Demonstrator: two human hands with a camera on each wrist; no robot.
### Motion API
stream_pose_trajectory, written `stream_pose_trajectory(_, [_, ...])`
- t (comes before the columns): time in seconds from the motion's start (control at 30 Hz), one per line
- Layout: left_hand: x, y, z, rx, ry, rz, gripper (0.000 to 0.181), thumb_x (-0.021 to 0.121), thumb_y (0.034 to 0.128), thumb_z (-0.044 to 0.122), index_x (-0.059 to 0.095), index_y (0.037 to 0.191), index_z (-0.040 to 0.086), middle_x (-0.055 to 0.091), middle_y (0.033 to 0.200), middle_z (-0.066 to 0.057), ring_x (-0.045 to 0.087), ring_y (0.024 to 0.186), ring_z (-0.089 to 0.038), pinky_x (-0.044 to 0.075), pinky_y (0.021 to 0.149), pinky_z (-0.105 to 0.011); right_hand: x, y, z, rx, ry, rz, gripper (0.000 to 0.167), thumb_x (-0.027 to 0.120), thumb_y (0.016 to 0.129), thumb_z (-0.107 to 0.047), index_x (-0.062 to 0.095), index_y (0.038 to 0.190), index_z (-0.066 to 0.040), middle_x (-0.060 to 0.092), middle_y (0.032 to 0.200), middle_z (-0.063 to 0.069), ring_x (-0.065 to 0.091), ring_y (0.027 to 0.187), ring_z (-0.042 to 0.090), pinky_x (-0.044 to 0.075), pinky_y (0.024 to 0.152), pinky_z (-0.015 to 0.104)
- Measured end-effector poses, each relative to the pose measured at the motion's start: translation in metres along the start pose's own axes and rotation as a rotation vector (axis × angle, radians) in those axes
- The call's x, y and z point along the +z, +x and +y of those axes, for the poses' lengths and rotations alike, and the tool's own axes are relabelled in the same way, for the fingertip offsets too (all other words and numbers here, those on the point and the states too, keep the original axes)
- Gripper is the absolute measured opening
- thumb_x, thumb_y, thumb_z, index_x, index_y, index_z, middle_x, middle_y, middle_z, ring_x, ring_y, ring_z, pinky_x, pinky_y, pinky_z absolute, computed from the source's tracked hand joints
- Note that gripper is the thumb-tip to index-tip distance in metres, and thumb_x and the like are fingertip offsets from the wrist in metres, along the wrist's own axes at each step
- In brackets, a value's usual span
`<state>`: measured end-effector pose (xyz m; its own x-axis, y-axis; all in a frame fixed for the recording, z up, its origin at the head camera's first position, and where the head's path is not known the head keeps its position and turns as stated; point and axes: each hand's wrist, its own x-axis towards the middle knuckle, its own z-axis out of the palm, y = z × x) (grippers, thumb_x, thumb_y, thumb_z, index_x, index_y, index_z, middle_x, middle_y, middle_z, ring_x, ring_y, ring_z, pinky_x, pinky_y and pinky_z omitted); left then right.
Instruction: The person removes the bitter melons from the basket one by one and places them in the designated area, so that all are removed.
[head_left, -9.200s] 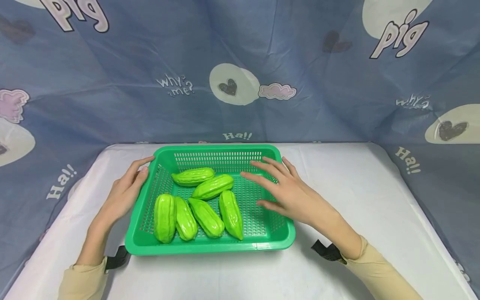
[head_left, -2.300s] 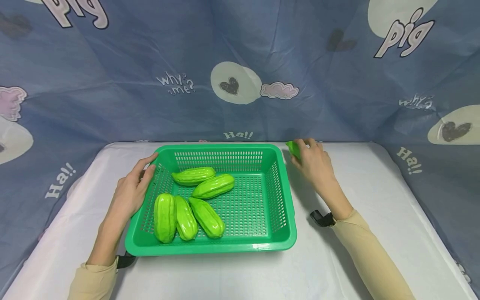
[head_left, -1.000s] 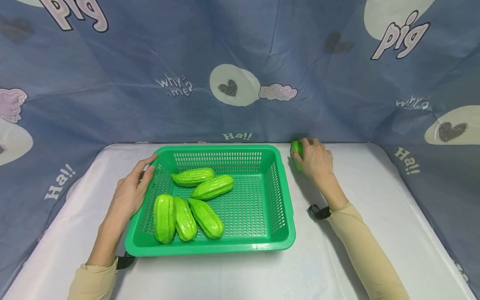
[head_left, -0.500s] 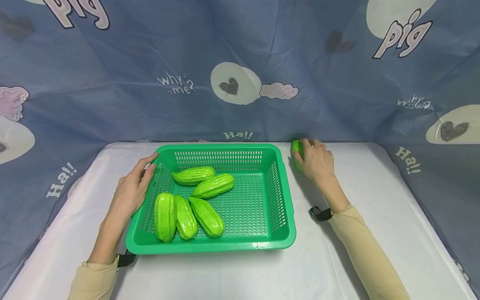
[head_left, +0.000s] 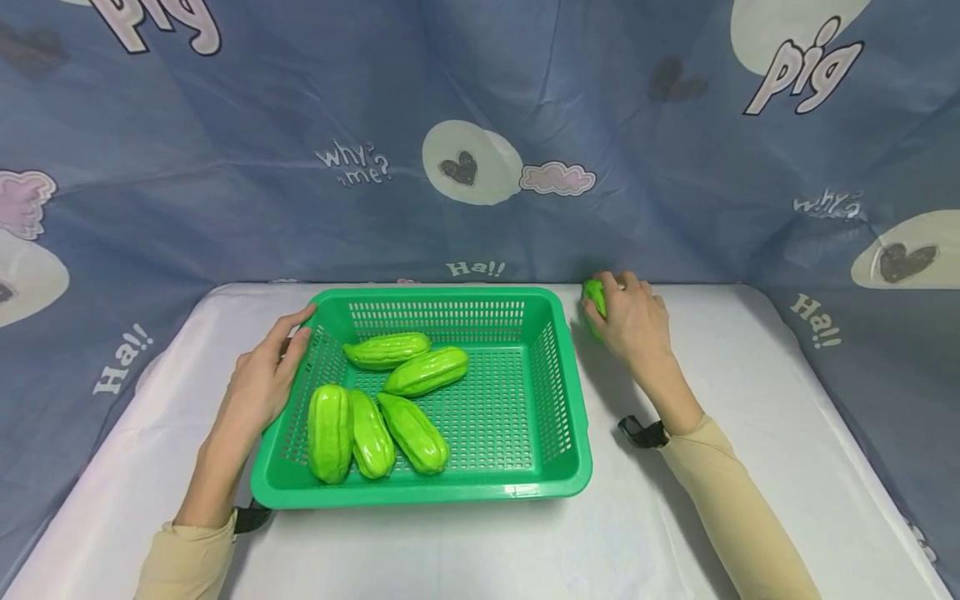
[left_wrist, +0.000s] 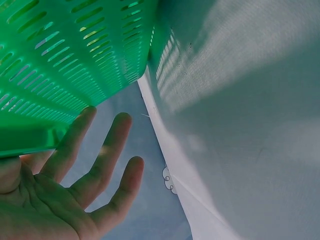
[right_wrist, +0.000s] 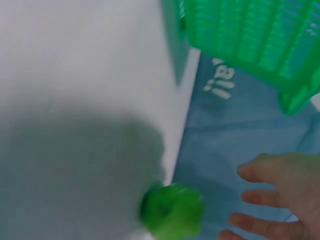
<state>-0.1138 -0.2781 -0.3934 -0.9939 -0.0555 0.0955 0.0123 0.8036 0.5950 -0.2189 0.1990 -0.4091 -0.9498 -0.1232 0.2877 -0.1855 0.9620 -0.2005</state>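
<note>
My left hand (head_left: 264, 379) rests against the left rim of a green plastic basket (head_left: 423, 500). In the left wrist view its fingers (left_wrist: 102, 167) are spread and loosely straight, with one fingertip by the slotted wall. Several glossy, ridged green bitter melons (head_left: 426, 372) lie in the basket's left and middle part. Another bitter melon (head_left: 594, 293) is on the table at the back, right of the basket, partly hidden by my right hand (head_left: 633, 321). The right wrist view, somewhat blurred, shows that hand's relaxed fingers apart from the bitter melon (right_wrist: 175, 212).
A white cloth (head_left: 750, 433) covers the table. Blue printed fabric (head_left: 660, 167) hangs upright behind it and at both sides. The basket's right wall (head_left: 553, 392) stands between the basket's inside and the lone melon.
My right hand took a bitter melon from the basket's right part to the table at back right, where it settled. The fingers now stand off it. The left hand moved little.
</note>
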Motion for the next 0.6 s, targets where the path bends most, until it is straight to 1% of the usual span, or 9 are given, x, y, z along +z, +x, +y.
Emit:
stream_pose_trajectory(0.07, [0.000, 0.000, 0.000, 0.000, 0.002, -0.002, 0.057, 0.030, 0.1186, 0.049, 0.037, 0.170, 0.026, 0.061, 0.148, -0.036, 0.065, 0.120, -0.063, 0.051, 0.092, -0.076, -0.006, -0.001, -0.007, -0.025, 0.016, 0.018, 0.045, 0.064, 0.108, -0.034, 0.064, 0.144, -0.008, 0.068, 0.136, 0.028, 0.068, 0.111, 0.051, 0.057, 0.085, 0.065])
stream_pose_trajectory(0.27, [-0.001, 0.001, 0.000, 0.007, 0.000, -0.005, 0.057, 0.030, 0.1187, 0.049, 0.036, 0.170, 0.025, 0.060, 0.148, -0.037, 0.065, 0.119, -0.063, 0.051, 0.092, -0.076, -0.021, -0.006, -0.030, -0.100, 0.059, 0.063, 0.044, 0.062, 0.110, -0.038, 0.067, 0.144, -0.009, 0.069, 0.140, 0.024, 0.069, 0.115, 0.049, 0.056, 0.094, 0.066])
stream_pose_trajectory(0.37, [-0.001, 0.002, -0.001, 0.012, -0.001, -0.001, 0.056, 0.031, 0.1188, 0.048, 0.037, 0.170, 0.025, 0.061, 0.147, -0.037, 0.066, 0.118, -0.063, 0.052, 0.091, -0.076, -0.027, -0.009, -0.041, -0.144, 0.074, 0.074, 0.045, 0.062, 0.110, -0.041, 0.067, 0.144, -0.012, 0.069, 0.140, 0.022, 0.069, 0.116, 0.046, 0.057, 0.094, 0.065])
stream_pose_trajectory(0.43, [0.000, 0.002, -0.001, 0.014, -0.003, 0.001, 0.056, 0.031, 0.1189, 0.048, 0.037, 0.170, 0.025, 0.061, 0.147, -0.036, 0.066, 0.118, -0.063, 0.052, 0.091, -0.076, -0.029, -0.011, -0.046, -0.198, 0.112, 0.071, 0.045, 0.064, 0.110, -0.042, 0.067, 0.145, -0.014, 0.068, 0.142, 0.020, 0.069, 0.118, 0.044, 0.057, 0.093, 0.063])
stream_pose_trajectory(0.6, [-0.001, 0.002, -0.001, 0.011, -0.002, -0.001, 0.056, 0.031, 0.1188, 0.048, 0.037, 0.170, 0.026, 0.061, 0.147, -0.036, 0.067, 0.117, -0.063, 0.051, 0.092, -0.076, -0.030, -0.015, -0.058, -0.412, 0.250, 0.038, 0.045, 0.069, 0.108, -0.038, 0.066, 0.146, -0.016, 0.058, 0.153, 0.019, 0.064, 0.131, 0.039, 0.056, 0.102, 0.058])
